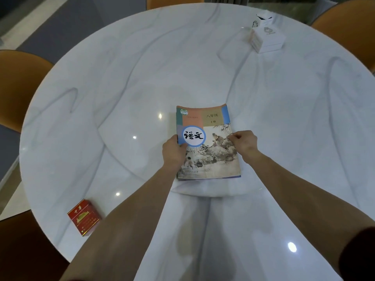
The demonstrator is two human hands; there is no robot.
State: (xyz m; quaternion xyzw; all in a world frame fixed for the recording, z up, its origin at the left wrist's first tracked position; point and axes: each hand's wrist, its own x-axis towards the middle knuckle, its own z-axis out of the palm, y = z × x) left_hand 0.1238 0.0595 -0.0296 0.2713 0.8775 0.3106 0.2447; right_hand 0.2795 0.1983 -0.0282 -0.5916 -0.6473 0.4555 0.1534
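A closed textbook (211, 126) with a painted cover and a blue-ringed white circle lies flat near the middle of the round white marble table (121, 98). My left hand (174, 153) grips the book's left edge, thumb on the cover and fingers at the spine side. My right hand (244, 144) sits at the book's right edge, its fingers curled and pinching the edge of the cover.
A red cigarette pack (84, 217) lies near the table's front left edge. White boxes (265, 35) stand at the far right of the table. Orange chairs (18, 86) ring the table, another chair (349, 27) at the far right.
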